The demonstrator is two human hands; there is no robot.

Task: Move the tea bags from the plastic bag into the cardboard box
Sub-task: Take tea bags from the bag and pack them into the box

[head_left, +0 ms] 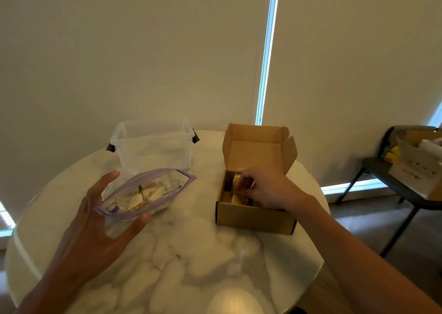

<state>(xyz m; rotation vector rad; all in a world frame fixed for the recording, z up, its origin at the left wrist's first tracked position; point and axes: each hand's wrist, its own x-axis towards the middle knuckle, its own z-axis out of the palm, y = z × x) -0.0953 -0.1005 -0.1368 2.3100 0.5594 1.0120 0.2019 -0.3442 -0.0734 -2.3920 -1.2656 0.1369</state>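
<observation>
You have one plastic bag point(146, 194) toward the table's point(191, 254) left edge, holding several tea bags point(138, 200), too jumbled to count. One cardboard box point(253, 217) sits lid-up near the right edge, and one clear tub point(155, 146) at the far edge. Your left hand point(95, 218) is spread wide, straight fingers and thumb touching the bag's near end. Your right hand point(267, 187), inside the box, pinches a yellow tea bag point(236, 182) with curled fingers.
</observation>
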